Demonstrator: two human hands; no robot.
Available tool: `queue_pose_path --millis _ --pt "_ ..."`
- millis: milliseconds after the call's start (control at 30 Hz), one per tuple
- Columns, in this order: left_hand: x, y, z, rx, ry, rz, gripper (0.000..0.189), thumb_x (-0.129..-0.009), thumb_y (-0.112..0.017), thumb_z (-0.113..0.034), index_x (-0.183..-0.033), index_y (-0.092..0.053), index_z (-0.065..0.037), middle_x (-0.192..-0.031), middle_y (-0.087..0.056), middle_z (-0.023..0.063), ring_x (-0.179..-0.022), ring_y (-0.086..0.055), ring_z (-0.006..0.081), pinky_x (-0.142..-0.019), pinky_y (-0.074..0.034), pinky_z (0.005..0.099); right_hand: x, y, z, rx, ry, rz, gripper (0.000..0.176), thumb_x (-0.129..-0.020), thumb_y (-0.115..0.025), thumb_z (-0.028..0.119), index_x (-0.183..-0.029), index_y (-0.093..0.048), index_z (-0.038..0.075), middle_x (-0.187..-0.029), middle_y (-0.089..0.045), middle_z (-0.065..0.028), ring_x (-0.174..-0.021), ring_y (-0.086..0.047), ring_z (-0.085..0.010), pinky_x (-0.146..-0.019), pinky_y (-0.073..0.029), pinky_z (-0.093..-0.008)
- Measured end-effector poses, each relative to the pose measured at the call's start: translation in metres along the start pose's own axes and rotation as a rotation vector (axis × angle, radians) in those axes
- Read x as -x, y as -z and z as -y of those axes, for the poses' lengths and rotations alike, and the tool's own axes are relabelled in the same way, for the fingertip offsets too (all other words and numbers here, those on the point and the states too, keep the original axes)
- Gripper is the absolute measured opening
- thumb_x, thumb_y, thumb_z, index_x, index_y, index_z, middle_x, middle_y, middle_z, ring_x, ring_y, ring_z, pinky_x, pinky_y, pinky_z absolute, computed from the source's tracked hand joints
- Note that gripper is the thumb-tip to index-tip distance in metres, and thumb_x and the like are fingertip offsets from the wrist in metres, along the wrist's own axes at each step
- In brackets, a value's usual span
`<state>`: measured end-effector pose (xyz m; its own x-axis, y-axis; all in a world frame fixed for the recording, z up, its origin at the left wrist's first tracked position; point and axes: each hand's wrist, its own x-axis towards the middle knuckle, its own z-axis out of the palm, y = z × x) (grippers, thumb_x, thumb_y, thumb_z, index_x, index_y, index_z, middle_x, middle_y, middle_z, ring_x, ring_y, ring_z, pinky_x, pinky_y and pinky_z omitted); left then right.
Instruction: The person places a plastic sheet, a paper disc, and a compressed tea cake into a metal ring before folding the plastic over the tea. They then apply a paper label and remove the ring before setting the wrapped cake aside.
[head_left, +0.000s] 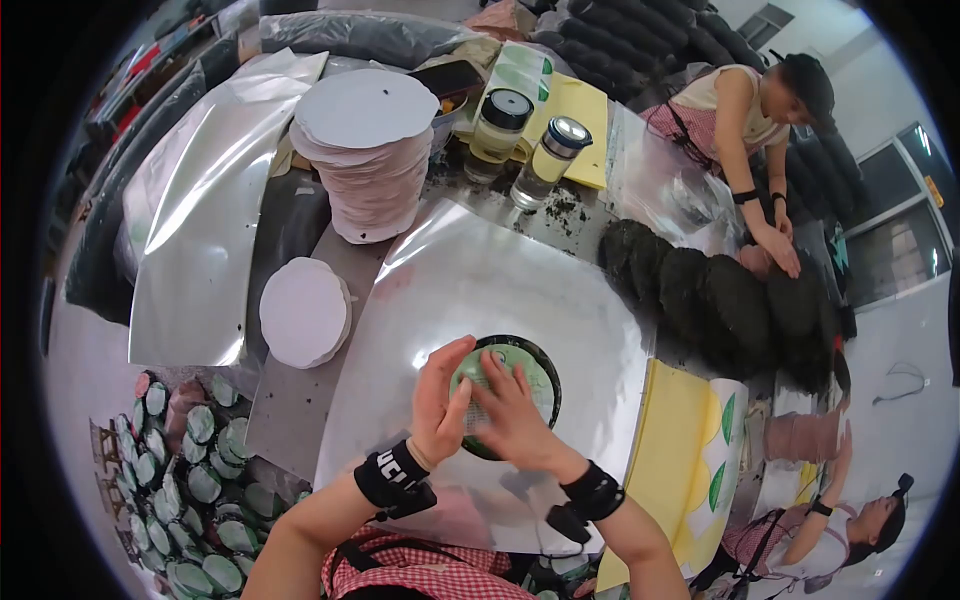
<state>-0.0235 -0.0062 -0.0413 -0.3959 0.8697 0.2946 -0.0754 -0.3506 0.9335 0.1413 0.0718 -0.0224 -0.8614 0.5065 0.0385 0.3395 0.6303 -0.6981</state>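
Observation:
A dark round cake (545, 364) with a pale green printed paper disc (528, 366) on top lies on a shiny clear plastic sheet (400, 300) in front of me. My left hand (438, 402) is cupped at the left edge of the cake, its fingers raised and the thumb apart. Fingers spread, my right hand (512, 412) lies over the paper disc and is slightly blurred. Part of the disc and of the cake's lower left is hidden by both hands.
At the back left stand a tall stack of white paper discs (368, 150) and a smaller pile (303, 312). Two bottles (498, 125) stand behind the sheet. Dark cakes (735, 300) line the right, near two co-workers (740, 120). Yellow paper (655, 450) lies right; wrapped discs (205, 480) lie lower left.

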Motion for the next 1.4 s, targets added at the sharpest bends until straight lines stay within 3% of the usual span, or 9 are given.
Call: queue_pose_path --millis 100,200,333,467,833,1000,1067,1167,1400 --pt "-0.003 0.001 -0.003 0.091 0.004 -0.024 0.044 -0.097 -0.047 -0.003 -0.140 -0.041 0.006 -0.145 -0.044 0.0187 -0.138 -0.042 0.0293 -0.117 -0.031 0.0411 0.001 0.012 0.001 -0.744 -0.158 -0.185 0.070 -0.096 -0.054 0.039 -0.148 -0.038 -0.005 -0.155 -0.037 -0.0251 -0.149 -0.024 -0.0408 -0.120 -0.021 -0.0507" --pt "-0.006 0.002 -0.008 0.162 0.065 -0.099 0.041 -0.097 -0.051 -0.004 -0.136 -0.047 0.004 -0.144 -0.045 0.0178 -0.136 -0.045 0.0290 -0.113 -0.036 0.0406 -0.010 -0.007 0.007 0.600 -0.074 -0.036 0.067 -0.095 -0.057 0.046 -0.152 -0.042 0.013 -0.157 -0.033 -0.0226 -0.148 -0.025 -0.0413 -0.117 -0.021 -0.0608" --pt "-0.002 0.033 -0.017 -0.462 0.197 -0.012 0.034 -0.091 -0.064 -0.006 -0.125 -0.059 -0.002 -0.133 -0.055 0.0159 -0.122 -0.057 0.0279 -0.097 -0.049 0.0369 -0.016 -0.005 0.025 0.537 -0.077 -0.019 0.075 -0.088 -0.062 0.056 -0.152 -0.043 0.022 -0.157 -0.032 -0.0219 -0.146 -0.025 -0.0452 -0.115 -0.019 -0.0661" --pt "0.002 0.039 0.004 -0.431 0.242 0.068 0.026 -0.091 -0.065 -0.008 -0.116 -0.064 -0.001 -0.116 -0.066 0.0155 -0.100 -0.068 0.0265 -0.084 -0.055 0.0327 -0.018 -0.010 0.017 0.495 -0.076 -0.009 0.077 -0.087 -0.062 0.057 -0.152 -0.042 0.022 -0.157 -0.032 -0.0220 -0.146 -0.025 -0.0452 -0.114 -0.020 -0.0667" --pt "0.026 -0.038 -0.069 -0.796 -0.521 0.215 0.021 -0.078 -0.077 -0.010 -0.099 -0.073 -0.006 -0.100 -0.074 0.0084 -0.081 -0.074 0.0232 -0.066 -0.059 0.0324 -0.008 -0.036 -0.024 0.547 0.032 -0.198 0.051 -0.094 -0.059 0.034 -0.142 -0.055 0.019 -0.154 -0.040 -0.0210 -0.146 -0.033 -0.0362 -0.117 -0.020 -0.0589" --pt "0.040 -0.008 -0.073 -0.768 -0.254 -0.005 0.032 -0.085 -0.075 -0.019 -0.111 -0.065 -0.003 -0.109 -0.067 0.0143 -0.098 -0.066 0.0312 -0.081 -0.054 0.0398 -0.004 -0.019 -0.031 0.106 -0.048 -0.334 0.035 -0.095 -0.059 0.023 -0.128 -0.064 0.010 -0.141 -0.055 -0.0191 -0.136 -0.047 -0.0344 -0.114 -0.032 -0.0512" --pt "0.031 0.016 -0.040 -0.729 -0.047 -0.119 0.032 -0.086 -0.074 -0.019 -0.112 -0.064 -0.003 -0.107 -0.066 0.0161 -0.099 -0.064 0.0335 -0.083 -0.052 0.0415 0.009 -0.001 0.005 -0.337 -0.387 -0.389 0.032 -0.095 -0.059 0.021 -0.123 -0.063 0.006 -0.131 -0.061 -0.0188 -0.131 -0.051 -0.0383 -0.112 -0.038 -0.0466" --pt "0.018 0.016 -0.005 -0.733 0.192 -0.111 0.029 -0.088 -0.072 -0.018 -0.110 -0.063 -0.002 -0.103 -0.064 0.0180 -0.096 -0.062 0.0358 -0.084 -0.051 0.0433 0.033 -0.019 0.005 0.097 -0.017 -0.454 0.035 -0.091 -0.060 0.014 -0.125 -0.063 0.003 -0.124 -0.065 -0.0203 -0.128 -0.055 -0.0385 -0.104 -0.044 -0.0449" --pt "-0.007 0.119 -0.055 -0.986 0.036 0.087 0.025 -0.093 -0.062 -0.008 -0.117 -0.068 -0.004 -0.097 -0.064 0.0166 -0.085 -0.064 0.0338 -0.077 -0.051 0.0385 0.098 0.018 0.032 0.154 -0.172 -0.557 0.027 -0.090 -0.066 0.012 -0.115 -0.066 0.002 -0.104 -0.070 -0.0171 -0.095 -0.067 -0.0361 -0.085 -0.053 -0.0409"
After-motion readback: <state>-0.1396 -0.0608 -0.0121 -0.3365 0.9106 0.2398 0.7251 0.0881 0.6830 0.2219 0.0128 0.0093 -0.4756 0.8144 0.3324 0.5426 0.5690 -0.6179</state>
